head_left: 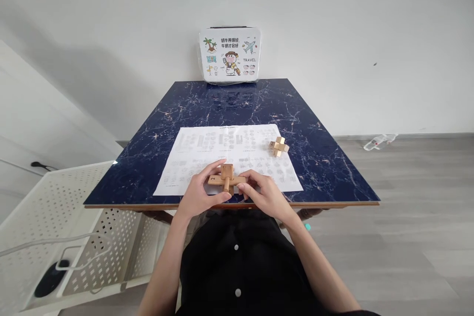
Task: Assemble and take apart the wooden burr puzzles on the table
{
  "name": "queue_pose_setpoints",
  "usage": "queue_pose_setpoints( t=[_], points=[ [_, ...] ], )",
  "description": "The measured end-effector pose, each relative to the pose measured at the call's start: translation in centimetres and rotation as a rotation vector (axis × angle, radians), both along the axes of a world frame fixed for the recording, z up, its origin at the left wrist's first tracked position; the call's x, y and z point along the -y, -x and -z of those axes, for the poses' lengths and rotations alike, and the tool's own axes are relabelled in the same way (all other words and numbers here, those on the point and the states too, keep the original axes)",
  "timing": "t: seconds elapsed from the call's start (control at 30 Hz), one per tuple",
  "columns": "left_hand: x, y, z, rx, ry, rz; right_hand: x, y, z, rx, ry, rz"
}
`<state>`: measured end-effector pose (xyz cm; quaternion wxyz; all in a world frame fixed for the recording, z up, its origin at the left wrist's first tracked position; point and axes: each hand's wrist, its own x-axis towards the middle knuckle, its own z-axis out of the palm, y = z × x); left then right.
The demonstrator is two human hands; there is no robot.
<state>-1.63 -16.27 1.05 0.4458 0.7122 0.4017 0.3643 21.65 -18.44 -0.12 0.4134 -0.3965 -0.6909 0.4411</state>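
Between my two hands is a wooden interlocking puzzle [227, 172], made of crossed bars with a round peg pointing toward me. A "2" is marked on its left bar. My left hand [200, 190] grips it from the left, the thumb below and the fingers behind. My right hand [263, 192] pinches the right end of the crossbar. Below them lies a white printed sheet [196, 148] with rows of small diagrams. A second, star-shaped wooden puzzle [279, 146] sits on the sheet's right edge, apart from my hands.
A dark blue marble-patterned table [237, 103] bears everything. At its back, a white case with cartoon prints [230, 54] leans against the wall. To the left stands a white perforated rack [85, 177] with a cable [55, 240]. A clear plastic item [379, 141] lies on the floor at right.
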Motion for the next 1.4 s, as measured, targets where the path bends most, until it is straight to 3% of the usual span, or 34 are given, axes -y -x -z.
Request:
queue_pose_setpoints(
  t=[0.33,0.6,0.93,1.4],
  points=[
    [0.3,-0.7,-0.2,0.003,0.024,-0.09,0.0,0.3,0.1,0.035,-0.045,0.029],
    [0.1,-0.5,-0.1,-0.043,-0.042,-0.019,-0.1,0.3,0.3,0.011,-0.038,0.05],
    [0.7,-1.5,-0.7,-0.193,-0.192,-0.073,-0.7,0.3,0.8,-0.09,0.088,0.073],
    [0.0,-1.7,-0.4,-0.214,-0.17,-0.125,-2.4,0.4,0.6,-0.146,0.22,0.074]
  ],
)
